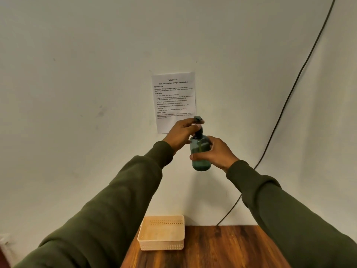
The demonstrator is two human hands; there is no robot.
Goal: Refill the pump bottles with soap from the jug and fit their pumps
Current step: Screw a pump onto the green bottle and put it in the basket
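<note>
Wall (77, 93) behind | teal translucent pump bottle (201, 151), black pump (198, 128) fitted, upright

One pump bottle (200, 151) is showing, teal and translucent, with one black pump (198, 123) sitting in its neck. Two hands are showing on it: the right hand (214, 154) is gripping the body and the left hand (181, 134) is pinching the pump. Two olive sleeves (108, 209) are reaching up to them. One basket (161, 246) is lying well below the hands on one wooden table (222, 248). One printed sheet (173, 97) is hanging just above the hands, and one cable (286, 105) is running to their right.
</note>
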